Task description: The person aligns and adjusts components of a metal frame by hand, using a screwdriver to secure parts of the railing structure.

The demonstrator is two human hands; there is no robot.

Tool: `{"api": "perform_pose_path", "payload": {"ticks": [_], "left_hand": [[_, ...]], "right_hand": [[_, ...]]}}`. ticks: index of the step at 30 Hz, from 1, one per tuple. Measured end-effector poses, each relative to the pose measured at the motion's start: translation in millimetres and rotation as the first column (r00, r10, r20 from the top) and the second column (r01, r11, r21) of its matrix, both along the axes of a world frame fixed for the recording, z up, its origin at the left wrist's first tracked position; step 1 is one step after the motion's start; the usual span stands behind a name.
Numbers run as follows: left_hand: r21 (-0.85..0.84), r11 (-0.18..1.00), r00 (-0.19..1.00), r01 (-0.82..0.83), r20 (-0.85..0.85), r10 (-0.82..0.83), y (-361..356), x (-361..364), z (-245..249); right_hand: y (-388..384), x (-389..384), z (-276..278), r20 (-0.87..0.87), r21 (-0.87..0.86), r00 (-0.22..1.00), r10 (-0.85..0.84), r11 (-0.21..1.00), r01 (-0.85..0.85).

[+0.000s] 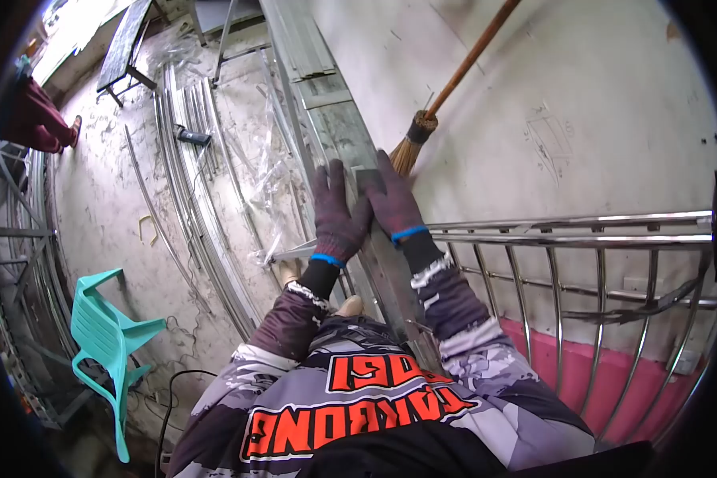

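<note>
My left hand [340, 217], in a dark maroon work glove with a blue cuff, lies palm down over a long, narrow metal-topped bench [327, 131]. Its fingers point forward, stretched out. Beside it my right hand [396, 205], gloved the same way, also has its fingers extended and rests at the bench's right edge. The two thumbs come close together over a grey metal surface. Just past my right fingertips stands a straw broom [413, 143] with a wooden handle, leaning by the wall. Long metal strips [295, 40] lie along the far part of the bench.
Several long metal profiles [187, 187] lie on the floor to the left, with a dark power tool [192, 136] on them. A turquoise plastic chair [107, 334] lies tipped. A shiny metal railing [566, 239] runs at right. A person [44, 119] stands at far left near a low table [126, 44].
</note>
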State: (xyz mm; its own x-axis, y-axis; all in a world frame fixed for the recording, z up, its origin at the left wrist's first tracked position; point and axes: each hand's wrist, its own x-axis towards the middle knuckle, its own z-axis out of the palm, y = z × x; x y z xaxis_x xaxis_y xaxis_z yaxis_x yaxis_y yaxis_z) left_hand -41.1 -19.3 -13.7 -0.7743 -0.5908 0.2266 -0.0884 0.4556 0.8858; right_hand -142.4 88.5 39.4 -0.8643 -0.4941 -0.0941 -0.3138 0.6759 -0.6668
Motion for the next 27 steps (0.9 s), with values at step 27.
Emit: {"api": "perform_pose_path", "payload": {"ticks": [27], "left_hand": [[-0.19,0.981,0.989,-0.045,-0.147,0.017,18,13,17]], "right_hand": [[14,16,20,-0.016,-0.129,0.993,0.117,0.985,-0.118]]}}
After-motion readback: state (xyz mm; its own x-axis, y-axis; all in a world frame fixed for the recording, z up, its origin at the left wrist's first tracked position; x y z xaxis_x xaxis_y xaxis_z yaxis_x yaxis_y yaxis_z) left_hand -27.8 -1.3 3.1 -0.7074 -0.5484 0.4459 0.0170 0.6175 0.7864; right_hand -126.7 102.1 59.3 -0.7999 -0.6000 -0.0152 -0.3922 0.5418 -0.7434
